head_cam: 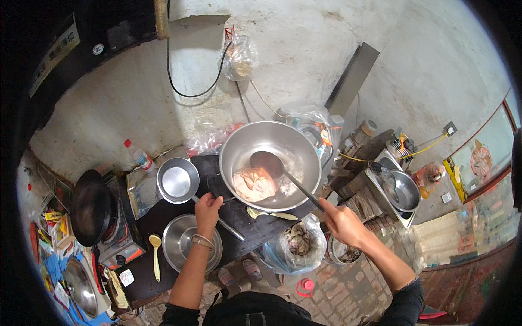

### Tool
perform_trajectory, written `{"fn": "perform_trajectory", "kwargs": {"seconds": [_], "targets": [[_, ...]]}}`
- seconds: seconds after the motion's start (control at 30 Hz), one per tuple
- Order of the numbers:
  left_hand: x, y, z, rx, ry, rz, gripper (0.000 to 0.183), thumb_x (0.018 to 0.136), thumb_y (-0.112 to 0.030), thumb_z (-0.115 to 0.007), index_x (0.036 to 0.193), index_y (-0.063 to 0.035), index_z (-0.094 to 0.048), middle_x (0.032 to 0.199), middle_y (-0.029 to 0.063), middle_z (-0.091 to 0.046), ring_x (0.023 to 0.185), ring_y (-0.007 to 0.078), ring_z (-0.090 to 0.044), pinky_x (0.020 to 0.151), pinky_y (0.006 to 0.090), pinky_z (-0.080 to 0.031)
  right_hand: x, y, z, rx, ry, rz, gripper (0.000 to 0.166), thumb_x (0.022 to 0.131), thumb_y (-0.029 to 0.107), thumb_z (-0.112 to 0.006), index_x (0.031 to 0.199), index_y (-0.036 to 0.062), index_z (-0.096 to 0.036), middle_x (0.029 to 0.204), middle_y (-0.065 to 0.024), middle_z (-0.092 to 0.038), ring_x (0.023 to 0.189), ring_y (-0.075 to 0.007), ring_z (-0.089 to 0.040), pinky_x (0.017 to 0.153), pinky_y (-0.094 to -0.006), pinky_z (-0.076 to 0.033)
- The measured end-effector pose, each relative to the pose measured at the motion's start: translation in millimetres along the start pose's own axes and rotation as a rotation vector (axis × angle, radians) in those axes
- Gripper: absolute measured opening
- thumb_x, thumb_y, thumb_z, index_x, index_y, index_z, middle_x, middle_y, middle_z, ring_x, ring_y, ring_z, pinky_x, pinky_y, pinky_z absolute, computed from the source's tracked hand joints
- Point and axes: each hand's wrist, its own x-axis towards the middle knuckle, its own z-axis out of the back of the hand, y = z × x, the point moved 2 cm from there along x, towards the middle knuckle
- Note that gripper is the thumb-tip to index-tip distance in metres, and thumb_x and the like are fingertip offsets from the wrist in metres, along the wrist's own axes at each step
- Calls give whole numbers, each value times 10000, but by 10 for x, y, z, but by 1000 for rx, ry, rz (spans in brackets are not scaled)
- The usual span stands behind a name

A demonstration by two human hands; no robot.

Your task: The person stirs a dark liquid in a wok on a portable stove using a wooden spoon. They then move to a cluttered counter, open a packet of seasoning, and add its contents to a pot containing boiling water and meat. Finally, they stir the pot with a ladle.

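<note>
A wide steel wok (269,130) stands before me on the dark tabletop. My left hand (208,212) has its fingers closed at the black side handle (224,198) on the wok's near left. In my right hand (344,224) is the handle of a dark metal cooking ladle (267,162). The ladle's head is inside the wok, touching or just above a pale, pinkish folded lump (253,185) whose material I cannot tell. Whitish, wet-looking residue (294,175) lies beside the lump. A steel saucepan (178,180) sits left of the wok, its handle passing beneath my left hand.
A steel bowl (173,240) is under my left forearm. Two brushes (155,254) (271,214) lie on the table. A black frying pan (91,208) rests on a stove at left. Below the right edge stands a lined bin (299,240); a sink (391,163) is farther right.
</note>
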Motion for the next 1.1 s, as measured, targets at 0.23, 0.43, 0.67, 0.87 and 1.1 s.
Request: {"fn": "perform_trajectory", "kwargs": {"seconds": [0.23,0.43,0.67,0.87,1.1], "targets": [[-13,-20,16,-23,18,8,241,806,-49,-601,1003,81,-553,893,92,-630,759,124,-602,673,245,-508,-231,-17,42,-61,21,-24,463,757,28,-513,1208,-28,-425,760,-227,-585,656,-385,-581,575,-444,-458],[-14,-22,22,-14,25,-12,233,810,-56,-599,999,74,-559,895,86,-629,764,120,-601,678,242,-506,-329,36,11,-149,3,-8,490,757,33,-512,1232,-32,-411,779,-218,-589,634,-378,-581,560,-437,-465],[26,78,41,-45,33,-25,225,810,-58,-599,992,70,-565,881,77,-630,754,115,-601,674,240,-506,-465,85,56,-228,46,17,515,742,41,-533,1235,-27,-401,698,-179,-560,585,-345,-571,515,-426,-459],[16,37,5,-5,19,3,238,803,-56,-605,994,78,-559,876,86,-631,740,117,-603,664,241,-514,-588,167,182,-259,90,7,537,736,36,-555,1248,-1,-398,719,-163,-568,586,-343,-568,509,-411,-455],[-4,15,26,-19,18,-30,235,796,-53,-607,981,83,-556,858,91,-632,735,120,-603,653,240,-511,-706,90,268,-369,131,24,528,741,68,-548,1246,-10,-415,725,-162,-581,598,-324,-584,506,-411,-459]]}}
